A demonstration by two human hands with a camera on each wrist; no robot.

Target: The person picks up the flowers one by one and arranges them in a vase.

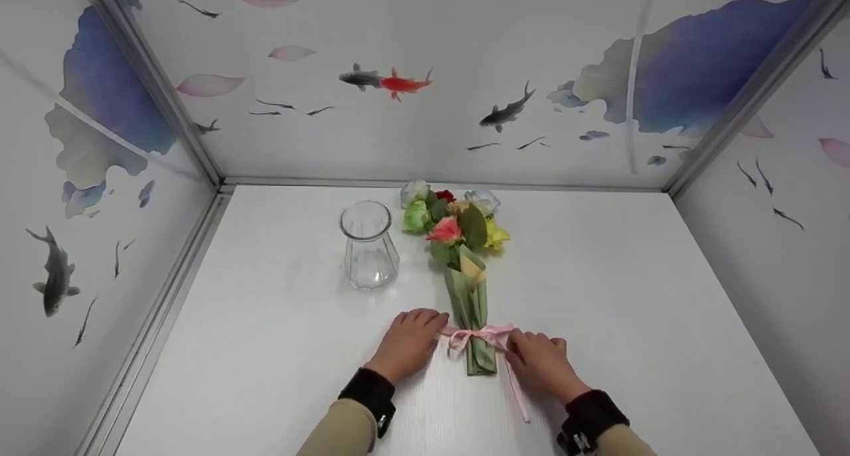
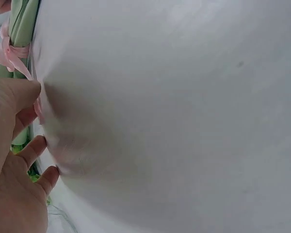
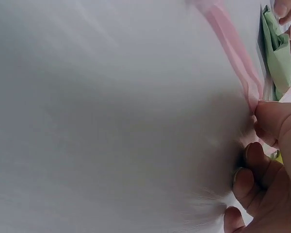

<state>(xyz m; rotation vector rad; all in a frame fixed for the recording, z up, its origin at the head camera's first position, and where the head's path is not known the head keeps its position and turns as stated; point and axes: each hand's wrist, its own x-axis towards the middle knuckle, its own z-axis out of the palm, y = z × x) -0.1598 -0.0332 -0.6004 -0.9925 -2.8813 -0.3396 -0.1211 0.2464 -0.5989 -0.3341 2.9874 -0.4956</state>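
Note:
A bouquet of artificial flowers point(image 1: 446, 229) lies on the table, its stems in a green wrapper point(image 1: 467, 297). Round the lower wrapper a pink ribbon point(image 1: 477, 337) is tied in a bow. On the bow's left side my left hand point(image 1: 413, 340) pinches the ribbon between thumb and finger, its other fingertips down at the tabletop. Opposite it, my right hand point(image 1: 541, 360) pinches the ribbon on the right side. In the right wrist view, a long ribbon tail point(image 3: 233, 43) trails from the thumb and finger over the table.
A clear glass vase point(image 1: 370, 250) stands upright to the left of the flowers. White panels printed with fish and petals point(image 1: 398, 84) enclose the back and sides of the white table point(image 1: 631, 297), joined by grey metal frame bars point(image 1: 445, 185).

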